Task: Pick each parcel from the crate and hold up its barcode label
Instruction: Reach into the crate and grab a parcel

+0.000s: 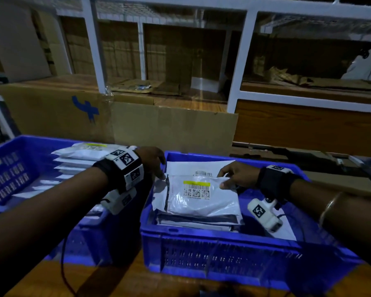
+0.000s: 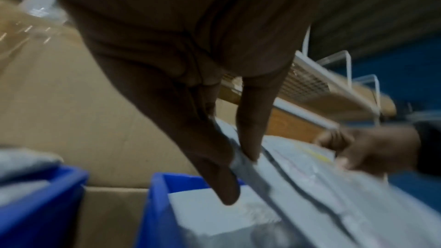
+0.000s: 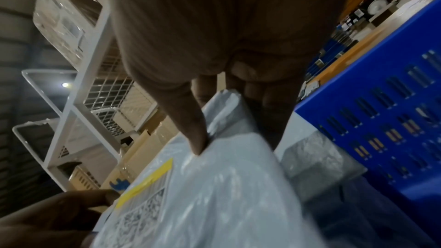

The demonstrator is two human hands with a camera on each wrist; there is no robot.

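Parcel [image 1: 198,196] top of stack in right crate [image 1: 201,234] | L hand [image 1: 152,161] pinches left edge, R hand [image 1: 237,174] pinches far-right corner | step: pickup | next: lift clear, tilt barcode label [image 1: 197,190] up.

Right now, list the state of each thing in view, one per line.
Top parcel: label up, pinched at both far corners, still in the crate.
Right crate: partly filled with flat parcels.
Left crate: stacked with parcels.
Left hand: pinches the parcel's corner.
Right hand: pinches the opposite corner.
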